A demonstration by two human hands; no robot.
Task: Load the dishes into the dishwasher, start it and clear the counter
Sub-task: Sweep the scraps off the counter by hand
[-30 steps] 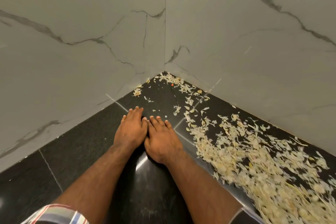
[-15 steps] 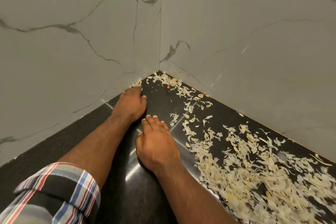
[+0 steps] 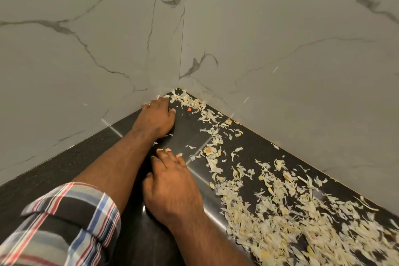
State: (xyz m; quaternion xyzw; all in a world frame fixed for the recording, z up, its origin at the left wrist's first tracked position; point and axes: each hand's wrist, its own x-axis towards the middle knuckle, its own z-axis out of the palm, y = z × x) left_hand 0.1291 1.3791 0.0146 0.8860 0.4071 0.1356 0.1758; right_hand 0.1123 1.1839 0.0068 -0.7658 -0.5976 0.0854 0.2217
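The left hand [image 3: 154,117] has slid further along the black worktop [image 3: 64,164] into the corner and now lies flat with its fingers [image 3: 159,101] straight, tips against the left marble wall [image 3: 86,54] at the edge of the peelings there. It holds nothing. The right hand [image 3: 170,188] has dropped back and sits nearer the camera, palm down, fingers loosely spread and touching the worktop, also holding nothing; a second ago the two hands lay side by side. The pale peelings [image 3: 269,211] lie scattered along the right wall [image 3: 291,39], thin by the corner and thick toward the lower right. A small orange scrap [image 3: 189,109] lies just right of the left hand. A checked sleeve [image 3: 64,222] now fills the lower left.
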